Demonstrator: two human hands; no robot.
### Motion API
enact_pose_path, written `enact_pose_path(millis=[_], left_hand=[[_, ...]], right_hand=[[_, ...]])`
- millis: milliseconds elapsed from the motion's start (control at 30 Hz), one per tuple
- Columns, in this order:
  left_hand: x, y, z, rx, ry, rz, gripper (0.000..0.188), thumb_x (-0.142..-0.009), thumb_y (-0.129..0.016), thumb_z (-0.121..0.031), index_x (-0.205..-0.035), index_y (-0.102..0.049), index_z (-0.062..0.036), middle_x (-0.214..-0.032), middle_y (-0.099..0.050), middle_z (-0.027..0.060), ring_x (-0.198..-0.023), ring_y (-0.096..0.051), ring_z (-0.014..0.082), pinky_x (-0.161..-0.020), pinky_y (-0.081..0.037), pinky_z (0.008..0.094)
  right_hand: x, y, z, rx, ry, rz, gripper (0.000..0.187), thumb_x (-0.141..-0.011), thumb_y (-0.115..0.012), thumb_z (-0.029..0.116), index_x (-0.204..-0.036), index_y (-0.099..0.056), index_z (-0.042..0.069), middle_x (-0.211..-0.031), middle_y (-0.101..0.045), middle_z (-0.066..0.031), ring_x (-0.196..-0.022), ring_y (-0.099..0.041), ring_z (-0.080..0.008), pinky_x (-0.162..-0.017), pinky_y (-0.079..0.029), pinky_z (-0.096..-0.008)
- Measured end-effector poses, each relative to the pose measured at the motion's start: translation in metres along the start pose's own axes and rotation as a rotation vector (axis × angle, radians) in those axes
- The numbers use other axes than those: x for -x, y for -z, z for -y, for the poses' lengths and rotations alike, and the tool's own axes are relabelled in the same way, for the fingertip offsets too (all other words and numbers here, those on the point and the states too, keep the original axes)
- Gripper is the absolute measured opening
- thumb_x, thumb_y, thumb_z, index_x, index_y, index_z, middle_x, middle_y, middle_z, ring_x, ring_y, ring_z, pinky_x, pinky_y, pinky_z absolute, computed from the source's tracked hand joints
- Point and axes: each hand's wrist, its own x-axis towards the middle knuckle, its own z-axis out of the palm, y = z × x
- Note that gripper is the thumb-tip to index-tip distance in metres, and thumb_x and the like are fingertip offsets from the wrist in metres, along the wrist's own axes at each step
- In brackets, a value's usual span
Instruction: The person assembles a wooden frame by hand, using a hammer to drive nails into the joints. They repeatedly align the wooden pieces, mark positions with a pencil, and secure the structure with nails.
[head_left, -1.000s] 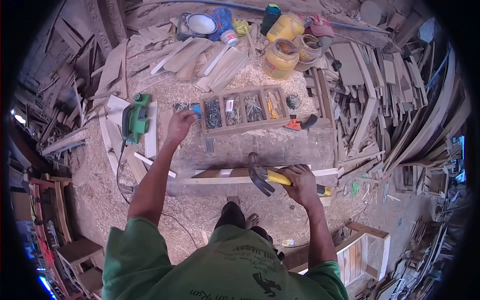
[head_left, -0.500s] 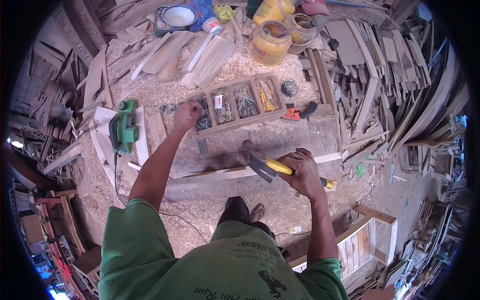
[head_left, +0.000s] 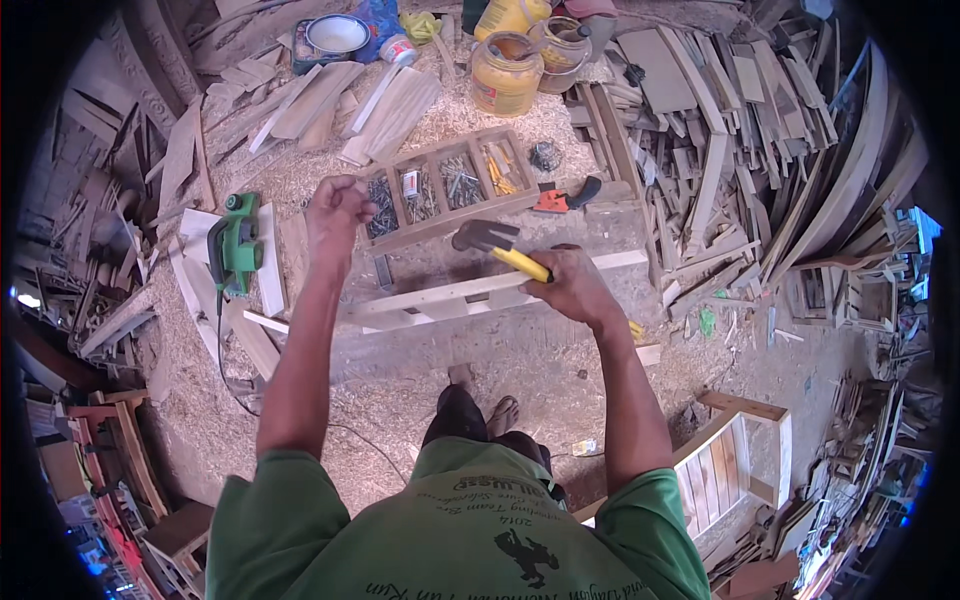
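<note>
In my right hand [head_left: 574,286] is a hammer [head_left: 520,264] with a yellow handle, gripped with its dark head pointing up and left over the bench. My left hand [head_left: 338,208] hovers beside the left end of a wooden compartment tray [head_left: 452,222], its fingers curled together. Whatever they pinch is too small to make out. Dark nails [head_left: 381,208] fill the tray's leftmost compartment. Other compartments hold a small box [head_left: 411,184], loose metal fasteners and yellow pieces [head_left: 497,170]. A pale wooden rail [head_left: 425,302] with notches lies along the bench's near edge, below both hands.
A green electric planer [head_left: 240,245] sits on boards at left, its cord trailing down. An orange and black tool [head_left: 550,199] lies right of the tray. Yellow jars [head_left: 505,85] and planks stand behind. A slatted wooden frame [head_left: 715,465] is on the floor at right.
My left hand has come out of the nail compartment and moved left, toward me. The hammer has turned, its head now higher. The view has shifted, and more of the notched rail shows.
</note>
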Motion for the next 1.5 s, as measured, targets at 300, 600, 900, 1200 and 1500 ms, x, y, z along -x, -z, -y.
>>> enact_pose_path(millis=[300, 600, 900, 1200, 1500], left_hand=[[0.186, -0.099, 0.02, -0.035, -0.135, 0.109, 0.009, -0.105, -0.073, -0.003, -0.11, -0.078, -0.007, -0.104, -0.08, 0.0016, -0.094, -0.07, 0.0108, -0.094, -0.054, 0.0289], [0.189, -0.126, 0.056, -0.576, -0.352, 0.059, 0.013, -0.105, -0.07, -0.025, -0.109, -0.081, -0.0181, -0.097, -0.078, 0.0026, -0.106, -0.07, 0.0226, -0.124, -0.027, 0.049], [0.188, -0.128, 0.055, -0.636, -0.406, 0.055, 0.018, -0.105, -0.073, -0.03, -0.111, -0.085, -0.0186, -0.103, -0.082, -0.0008, -0.104, -0.072, 0.0179, -0.119, -0.028, 0.0447], [0.195, -0.133, 0.065, -0.649, -0.55, -0.022, 0.013, -0.101, -0.076, -0.031, -0.106, -0.085, -0.0231, -0.099, -0.082, -0.0031, -0.101, -0.071, 0.0188, -0.115, -0.034, 0.0446], [0.205, -0.129, 0.067, -0.617, -0.547, -0.01, 0.016, -0.101, -0.077, -0.031, -0.11, -0.087, -0.0214, -0.105, -0.084, -0.0011, -0.108, -0.072, 0.0192, -0.115, -0.033, 0.0459]], right_hand=[[0.016, -0.001, 0.01, -0.039, -0.049, 0.002, 0.043, -0.083, -0.091, 0.02, -0.12, -0.079, 0.002, -0.097, -0.078, -0.025, -0.093, -0.075, -0.0433, -0.087, -0.057, -0.0512], [0.067, -0.026, 0.02, 0.176, 0.281, -0.612, 0.043, -0.092, -0.085, 0.021, -0.13, -0.075, 0.004, -0.109, -0.079, -0.0183, -0.102, -0.075, -0.0418, -0.091, -0.056, -0.0519], [0.166, -0.016, 0.102, -0.284, -0.199, -0.567, 0.06, -0.11, -0.069, 0.021, -0.164, -0.05, 0.007, -0.097, -0.075, -0.0285, -0.082, -0.075, -0.0464, -0.069, -0.056, -0.0533], [0.159, -0.016, 0.104, 0.286, -0.066, -0.346, 0.07, -0.112, -0.059, 0.018, -0.176, -0.033, 0.027, -0.101, -0.074, -0.0308, -0.073, -0.073, -0.0502, -0.071, -0.061, -0.0612], [0.167, -0.015, 0.124, 0.139, 0.108, -0.615, 0.067, -0.111, -0.063, 0.011, -0.173, -0.043, 0.022, -0.091, -0.074, -0.0269, -0.074, -0.074, -0.0453, -0.067, -0.057, -0.0528]])
